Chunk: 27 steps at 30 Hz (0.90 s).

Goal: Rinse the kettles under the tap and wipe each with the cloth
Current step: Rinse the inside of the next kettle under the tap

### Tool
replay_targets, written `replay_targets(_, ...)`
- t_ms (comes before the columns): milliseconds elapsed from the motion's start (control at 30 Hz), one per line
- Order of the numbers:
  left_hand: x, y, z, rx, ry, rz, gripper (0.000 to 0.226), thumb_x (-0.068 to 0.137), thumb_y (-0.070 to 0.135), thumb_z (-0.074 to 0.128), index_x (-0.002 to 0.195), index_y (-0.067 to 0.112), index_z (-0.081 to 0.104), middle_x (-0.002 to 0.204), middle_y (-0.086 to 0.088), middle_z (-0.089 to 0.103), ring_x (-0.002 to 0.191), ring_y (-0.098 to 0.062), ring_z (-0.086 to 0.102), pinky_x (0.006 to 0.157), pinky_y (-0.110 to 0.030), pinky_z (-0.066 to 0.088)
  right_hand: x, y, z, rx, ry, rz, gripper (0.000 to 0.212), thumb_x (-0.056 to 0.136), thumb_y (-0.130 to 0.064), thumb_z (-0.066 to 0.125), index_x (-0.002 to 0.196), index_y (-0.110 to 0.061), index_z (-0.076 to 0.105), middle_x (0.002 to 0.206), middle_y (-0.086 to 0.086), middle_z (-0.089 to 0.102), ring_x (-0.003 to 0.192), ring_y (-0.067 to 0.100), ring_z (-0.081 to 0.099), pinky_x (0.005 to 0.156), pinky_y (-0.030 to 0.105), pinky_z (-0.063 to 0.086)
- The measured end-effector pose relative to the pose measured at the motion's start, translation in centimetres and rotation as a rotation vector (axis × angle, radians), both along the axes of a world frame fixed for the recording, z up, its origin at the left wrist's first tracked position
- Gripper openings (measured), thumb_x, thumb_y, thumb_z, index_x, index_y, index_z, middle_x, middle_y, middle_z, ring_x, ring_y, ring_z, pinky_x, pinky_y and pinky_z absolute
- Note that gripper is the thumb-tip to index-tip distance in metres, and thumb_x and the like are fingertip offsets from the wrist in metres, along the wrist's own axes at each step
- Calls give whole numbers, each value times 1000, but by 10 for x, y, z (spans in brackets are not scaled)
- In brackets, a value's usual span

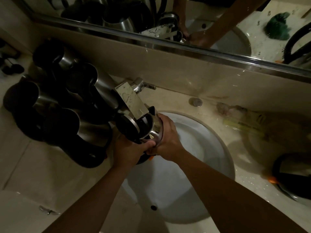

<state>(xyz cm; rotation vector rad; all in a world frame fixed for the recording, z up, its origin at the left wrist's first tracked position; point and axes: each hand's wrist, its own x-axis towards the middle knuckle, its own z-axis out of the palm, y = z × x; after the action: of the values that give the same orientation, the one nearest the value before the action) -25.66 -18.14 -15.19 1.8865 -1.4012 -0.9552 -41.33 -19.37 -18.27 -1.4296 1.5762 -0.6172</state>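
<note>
A steel kettle [155, 130] with a black hinged lid swung open to its left is held over the white sink [210, 143], its mouth right under the flat chrome tap spout [131, 102]. My left hand [130, 151] grips its black handle and lower side. My right hand [165, 138] wraps the shiny body from the right. Whether water runs I cannot tell. A green cloth [278, 26] shows only in the mirror, lying on the counter to the right.
Several steel kettles with black lids [67, 106] crowd the counter left of the tap. Another kettle with a black handle [292, 175] stands at the right edge. Wrappers [242, 116] lie behind the sink. A mirror [168, 17] runs along the back wall.
</note>
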Motion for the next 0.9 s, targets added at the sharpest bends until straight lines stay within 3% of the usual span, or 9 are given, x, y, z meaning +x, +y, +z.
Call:
replay_targets(100,1,-1,0,7,-8,-10,74,58,25,98,114,40,51,97,38,46,98,8,48,72,9,30,1,0,-1,-1,1,-9,134,36,-60,85,154,-32,31,150,-7,42,136,18,43,111,52,48)
replay_targets(267,2,-3,-3,23,-9,-27,79,58,31,98,122,39,53,106,27,53,109,0,50,79,0,29,1,1,-1,-14,6,-18,132,38,-59,87,155,-30,32,149,-7,43,135,16,43,111,51,48)
replay_targets(500,3,-3,-4,37,25,-36,76,58,33,98,120,38,55,104,29,56,95,13,53,72,5,38,1,1,-3,-9,13,-15,135,37,-59,88,156,-31,30,151,-7,41,137,17,43,112,51,48)
replay_targets(700,4,-3,-7,47,28,-32,77,56,36,98,120,43,56,109,28,59,100,18,51,82,-3,37,0,1,-3,-16,10,-12,134,37,-57,89,155,-30,31,150,-7,42,136,16,43,112,51,48)
replay_targets(900,4,-2,-6,41,30,-22,72,57,33,98,111,49,52,104,33,58,97,22,52,80,-1,37,0,1,-2,-26,13,-16,133,40,-51,93,155,-31,30,150,-6,41,136,15,41,112,51,48)
